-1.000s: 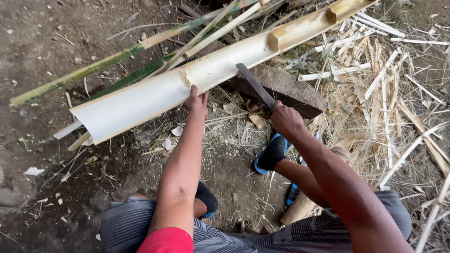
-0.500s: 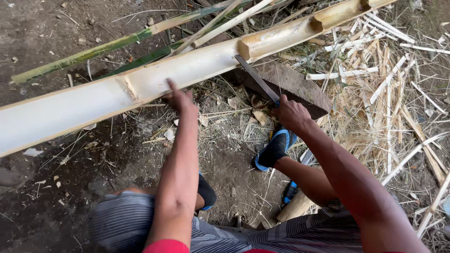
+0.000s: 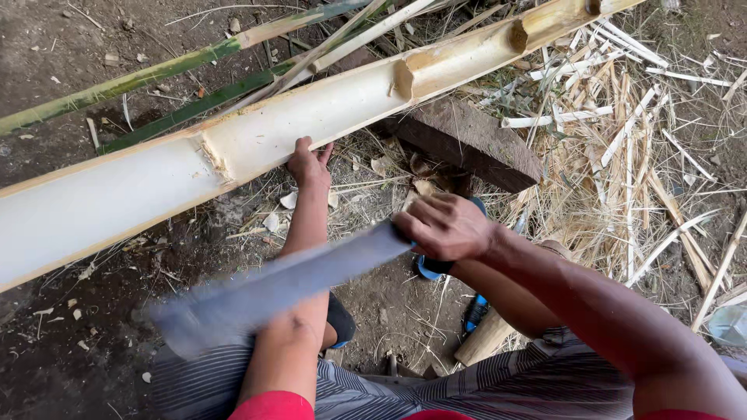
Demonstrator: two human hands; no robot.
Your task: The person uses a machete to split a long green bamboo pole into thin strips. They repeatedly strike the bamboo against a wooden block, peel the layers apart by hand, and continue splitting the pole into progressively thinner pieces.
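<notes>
A long split bamboo half (image 3: 109, 194), pale inside, lies slantwise across the ground and rests on a dark wooden block (image 3: 467, 140). My left hand (image 3: 309, 165) grips its near edge just right of a node. My right hand (image 3: 445, 225) holds the handle of a long machete (image 3: 272, 288), whose blurred blade points left across my left forearm, well clear of the bamboo.
Green bamboo poles (image 3: 156, 74) lie behind the split half. Thin bamboo strips and shavings (image 3: 622, 163) litter the ground at right. My foot in a blue sandal (image 3: 436, 268) sits below the block. Bare dirt lies at left.
The bamboo half has slid to the left and down in view. My right hand has swung the machete off the bamboo, so the blade now points left over my left forearm.
</notes>
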